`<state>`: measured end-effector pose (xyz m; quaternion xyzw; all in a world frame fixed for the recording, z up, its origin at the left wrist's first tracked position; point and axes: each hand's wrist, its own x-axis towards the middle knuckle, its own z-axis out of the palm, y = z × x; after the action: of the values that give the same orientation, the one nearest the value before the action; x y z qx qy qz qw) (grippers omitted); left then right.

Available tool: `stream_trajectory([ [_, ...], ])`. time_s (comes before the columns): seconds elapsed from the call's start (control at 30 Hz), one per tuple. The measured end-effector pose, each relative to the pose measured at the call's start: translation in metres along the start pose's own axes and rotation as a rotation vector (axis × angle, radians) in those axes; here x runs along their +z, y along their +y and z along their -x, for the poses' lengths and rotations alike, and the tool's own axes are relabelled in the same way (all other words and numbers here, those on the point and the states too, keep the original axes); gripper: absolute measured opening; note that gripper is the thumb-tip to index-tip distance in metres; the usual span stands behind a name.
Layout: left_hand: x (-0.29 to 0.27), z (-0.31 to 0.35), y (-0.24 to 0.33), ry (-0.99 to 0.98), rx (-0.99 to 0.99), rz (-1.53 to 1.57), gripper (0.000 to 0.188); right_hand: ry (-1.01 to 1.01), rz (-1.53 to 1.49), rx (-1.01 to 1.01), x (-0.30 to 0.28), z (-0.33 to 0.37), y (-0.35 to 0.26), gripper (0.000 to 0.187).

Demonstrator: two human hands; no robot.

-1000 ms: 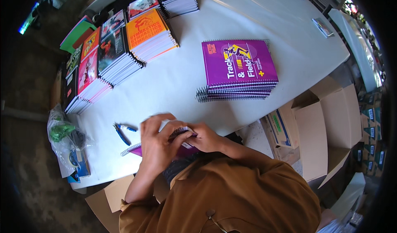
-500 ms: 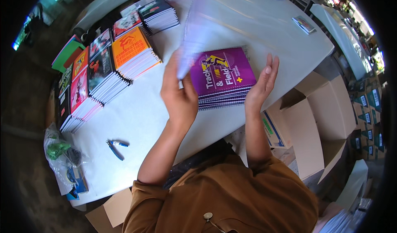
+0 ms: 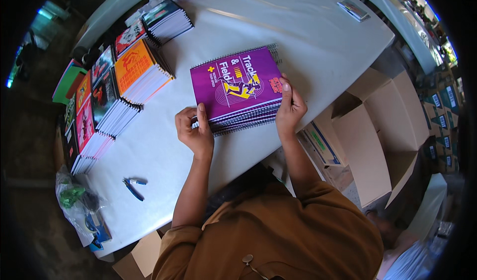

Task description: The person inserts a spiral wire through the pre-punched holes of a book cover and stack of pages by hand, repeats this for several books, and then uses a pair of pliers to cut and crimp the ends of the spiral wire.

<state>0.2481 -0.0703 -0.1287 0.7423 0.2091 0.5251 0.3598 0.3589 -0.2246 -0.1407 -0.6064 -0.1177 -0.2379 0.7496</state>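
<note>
A purple spiral-bound notebook [image 3: 238, 83] with a yellow runner figure on its cover lies on top of a stack of similar notebooks [image 3: 248, 119]. Its coil runs along the far edge, while coils of the lower ones show at the near side. My left hand [image 3: 195, 131] pinches the near left corner, thumb on top and fingers curled beneath. At the near right corner, my right hand [image 3: 290, 106] grips the same notebook, thumb on the cover. The undersides of my fingers are hidden.
Stacks of spiral notebooks, among them an orange-covered stack [image 3: 134, 67], line the table's left side. Blue-handled cutters [image 3: 133, 188] lie at the near left, beside a plastic bag [image 3: 74, 195]. An open cardboard box [image 3: 365, 153] stands right of the white table [image 3: 318, 36].
My left hand has come down from a raised, blurred notebook to the near left corner. The top notebook now faces the opposite way from the earlier one, and my right hand has closed on it.
</note>
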Motion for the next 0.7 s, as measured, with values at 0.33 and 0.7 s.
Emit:
stream_trajectory([
  [0.33,-0.016,-0.020,-0.018,0.019,-0.455,0.196,0.041,-0.246,-0.043,0.397,-0.029,-0.032,0.019,0.059],
  [0.7,0.003,-0.050,-0.048,-0.916,-1.128,1.041,0.085,-0.654,-0.485,1.098,-0.006,-0.052,0.028,0.084],
])
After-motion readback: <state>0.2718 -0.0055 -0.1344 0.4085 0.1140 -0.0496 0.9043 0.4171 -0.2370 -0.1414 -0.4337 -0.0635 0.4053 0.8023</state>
